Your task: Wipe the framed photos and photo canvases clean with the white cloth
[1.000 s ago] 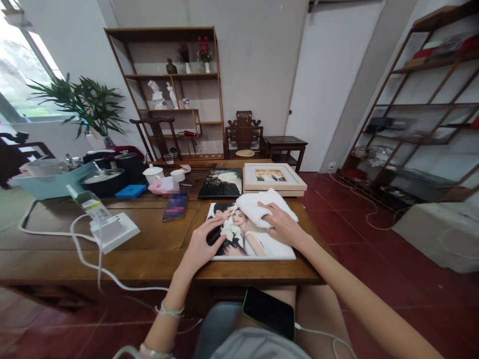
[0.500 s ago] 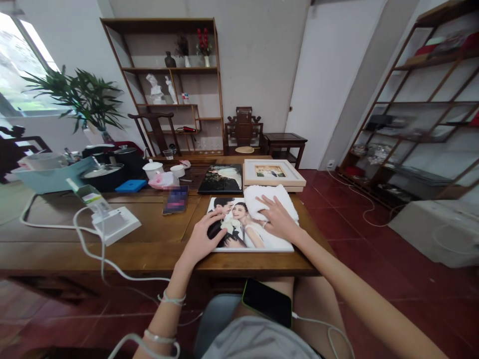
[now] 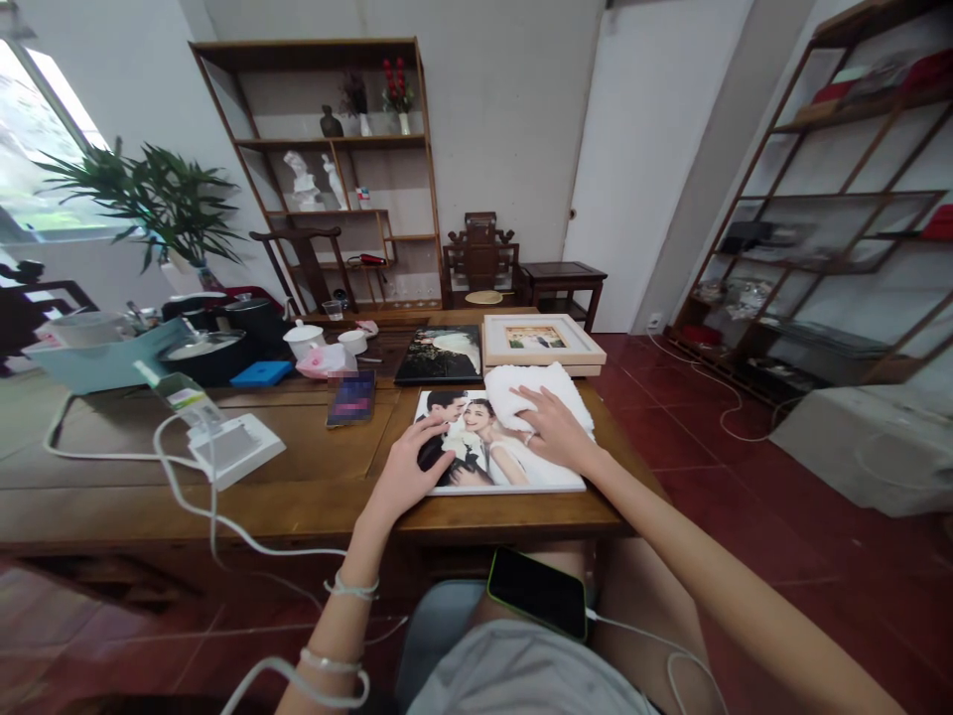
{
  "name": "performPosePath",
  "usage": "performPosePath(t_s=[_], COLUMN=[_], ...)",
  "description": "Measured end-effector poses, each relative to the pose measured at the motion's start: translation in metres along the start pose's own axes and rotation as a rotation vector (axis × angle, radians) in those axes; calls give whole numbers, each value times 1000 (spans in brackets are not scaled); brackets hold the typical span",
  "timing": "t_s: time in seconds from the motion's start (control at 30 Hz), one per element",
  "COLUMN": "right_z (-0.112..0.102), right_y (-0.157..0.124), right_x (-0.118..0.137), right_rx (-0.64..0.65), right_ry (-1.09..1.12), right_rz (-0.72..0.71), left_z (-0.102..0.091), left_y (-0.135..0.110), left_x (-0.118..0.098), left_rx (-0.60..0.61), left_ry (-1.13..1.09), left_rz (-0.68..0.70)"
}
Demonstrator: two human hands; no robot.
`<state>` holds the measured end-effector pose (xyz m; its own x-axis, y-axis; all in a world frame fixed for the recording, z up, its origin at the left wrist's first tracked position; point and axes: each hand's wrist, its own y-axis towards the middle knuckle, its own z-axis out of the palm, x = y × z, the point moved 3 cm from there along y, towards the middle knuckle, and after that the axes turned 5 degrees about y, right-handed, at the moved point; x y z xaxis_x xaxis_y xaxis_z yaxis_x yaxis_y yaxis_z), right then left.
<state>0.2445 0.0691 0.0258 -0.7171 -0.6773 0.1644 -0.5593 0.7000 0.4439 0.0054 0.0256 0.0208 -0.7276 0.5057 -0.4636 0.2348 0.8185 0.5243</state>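
A large photo print (image 3: 476,442) of a couple lies flat on the wooden table (image 3: 298,467) in front of me. My left hand (image 3: 406,472) rests on its left part with the fingers spread, holding it down. My right hand (image 3: 551,427) lies flat on a white folded cloth (image 3: 540,392), pressing it onto the print's upper right part. Behind the print lie a dark photo album (image 3: 441,355) and a white framed picture (image 3: 541,341).
A phone (image 3: 537,593) with a cable lies on my lap. A second phone (image 3: 351,397), a white device with cables (image 3: 234,447), a blue case (image 3: 260,373), cups, pots and a plant (image 3: 149,199) stand at the left. Shelves line the back wall and right side.
My right hand with the cloth has slid a little across the print's upper right part. The left hand stays on the print. The camera has shifted slightly.
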Motion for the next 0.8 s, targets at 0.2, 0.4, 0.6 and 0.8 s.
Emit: performPosePath(t_s=[0.2,0.4,0.6,0.8], right_z=[0,-1,0,-1], right_y=[-1,-1,-2,-2], right_x=[0,1,-1,0], right_rx=[-12,-6,-8,-14], right_ry=[13,8,3,-9], right_rz=[0,-12,-17,-15], left_z=[0,0,-1,-1], left_y=[0,2,2,2], left_x=[1,1,-1,-3], left_rx=[2,8,4,20], left_ry=[10,11,17,18], left_rz=[1,-5,8,10])
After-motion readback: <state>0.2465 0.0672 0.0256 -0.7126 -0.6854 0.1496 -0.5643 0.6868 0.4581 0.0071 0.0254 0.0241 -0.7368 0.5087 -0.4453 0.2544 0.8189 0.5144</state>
